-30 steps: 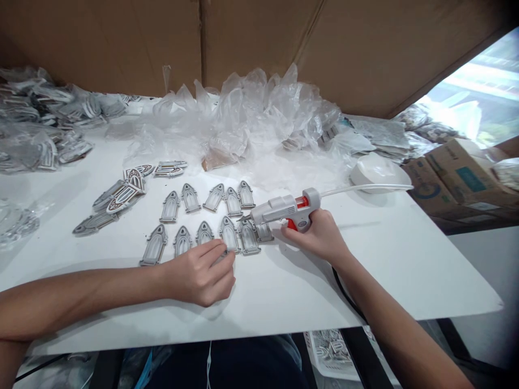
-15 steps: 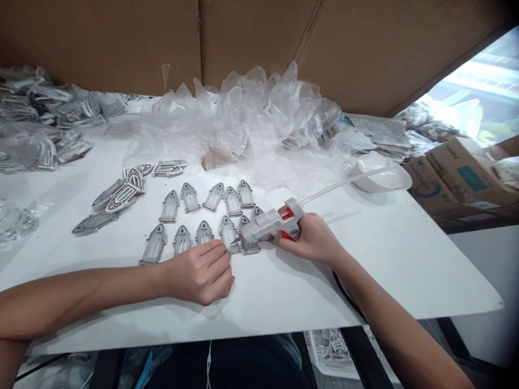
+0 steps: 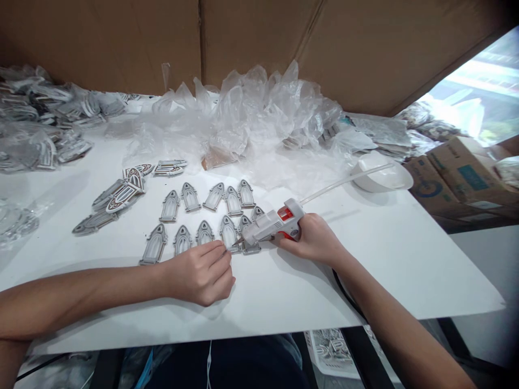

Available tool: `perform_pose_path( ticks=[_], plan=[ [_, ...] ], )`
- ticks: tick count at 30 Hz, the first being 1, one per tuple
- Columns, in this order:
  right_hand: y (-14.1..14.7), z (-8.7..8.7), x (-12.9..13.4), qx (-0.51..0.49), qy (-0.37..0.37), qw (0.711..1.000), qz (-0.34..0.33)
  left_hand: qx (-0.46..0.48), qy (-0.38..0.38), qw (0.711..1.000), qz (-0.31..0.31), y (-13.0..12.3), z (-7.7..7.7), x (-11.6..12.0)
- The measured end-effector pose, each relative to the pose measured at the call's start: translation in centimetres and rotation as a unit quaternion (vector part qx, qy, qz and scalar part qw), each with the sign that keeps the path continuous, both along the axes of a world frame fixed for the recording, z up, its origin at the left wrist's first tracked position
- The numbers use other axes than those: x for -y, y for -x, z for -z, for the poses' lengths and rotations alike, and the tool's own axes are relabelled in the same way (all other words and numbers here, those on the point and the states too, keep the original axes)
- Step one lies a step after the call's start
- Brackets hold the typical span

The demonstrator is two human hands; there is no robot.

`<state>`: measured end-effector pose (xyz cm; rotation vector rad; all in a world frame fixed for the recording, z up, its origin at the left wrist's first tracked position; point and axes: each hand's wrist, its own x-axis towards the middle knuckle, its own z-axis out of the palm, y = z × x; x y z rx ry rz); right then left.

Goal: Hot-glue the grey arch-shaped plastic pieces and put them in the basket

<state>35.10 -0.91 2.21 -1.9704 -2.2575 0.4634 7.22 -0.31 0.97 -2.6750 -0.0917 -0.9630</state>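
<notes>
My right hand [image 3: 312,237] is wrapped round a white and red glue gun [image 3: 270,224], whose tip points left at an arch-shaped grey piece [image 3: 229,232]. A long clear glue stick [image 3: 344,182] sticks out of its rear. My left hand [image 3: 206,273] is closed beside that piece, thumb and fingers pinched near the nozzle; what they hold is hidden. Two rows of similar arch pieces [image 3: 170,206] lie on the white table [image 3: 275,297], some partly covered by my left hand and the gun.
Overlapping brown-and-white ornate pieces [image 3: 125,195] lie at the left. Crumpled plastic bags [image 3: 259,108] spread along the back, with bagged parts [image 3: 48,102] at the far left. A white bowl [image 3: 375,181] stands at the right, near cardboard boxes [image 3: 466,173]. A basket [image 3: 334,351] is below.
The glue gun's tip has shifted very slightly down and right. My left hand has hardly moved.
</notes>
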Motion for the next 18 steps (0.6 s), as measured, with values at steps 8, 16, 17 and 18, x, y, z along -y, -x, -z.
perform_pose_path(
  ticks=[8, 16, 17, 18],
  plan=[
    [-0.07, 0.04, -0.02, 0.008, 0.009, 1.0, 0.0, 0.001, 0.001, 1.0, 0.0, 0.02, -0.02, 0.07],
    [0.03, 0.07, 0.03, 0.008, 0.004, 1.0, 0.0, 0.001, 0.007, 1.0, 0.003, -0.09, -0.07, 0.05],
    [0.04, 0.07, 0.03, 0.007, 0.002, 1.0, -0.001, 0.002, 0.007, 1.0, 0.002, -0.09, -0.09, 0.06],
    [0.05, 0.07, 0.04, 0.006, 0.0, 1.0, -0.003, 0.002, 0.006, 1.0, 0.001, -0.09, -0.12, 0.06]
  ],
)
